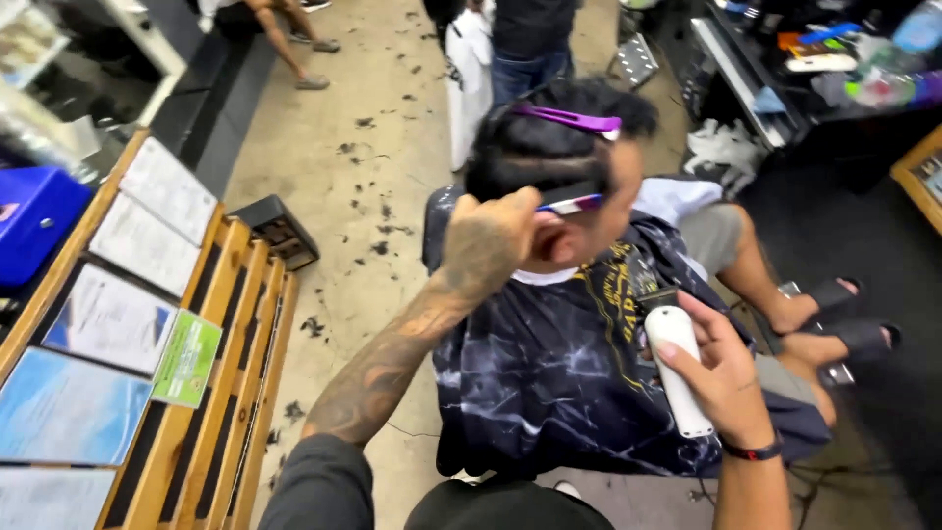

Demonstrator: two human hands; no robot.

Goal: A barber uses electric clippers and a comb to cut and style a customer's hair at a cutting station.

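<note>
On the far left is a wooden rack (211,393) made of long, smooth slats. Flat papers in shiny covers (110,319) lie along it, and a small green card (186,358) sits near the middle. The rack runs off the bottom of the picture. A blue box (34,221) peeks in at the left edge, and I can only see part of it.

The floor (343,216) is pale and hard, with dark bits of cut hair scattered on it. A small dark crate (280,231) stands there.

My left hand (496,240) is curled shut against the side of the seated person's head (549,167). It holds a flat comb (574,203) with a purple end, pressed into the dark hair. My fingers are on the far side, so I cannot see them. A long purple clip (569,120) sits on top of the hair.

The person wears a shiny cape (545,368), dark with pale marble streaks and a yellow print. The folds hide most of the chair.

My right hand (721,368) is wrapped around a white clipper (677,378). It is smooth and rounded. I hold it low beside the cape, away from the head. I cannot make out its cutting end. A dark band (751,451) is on my wrist.

At the top right, a dark surface (834,108) holds blurry bottles and tools.
</note>
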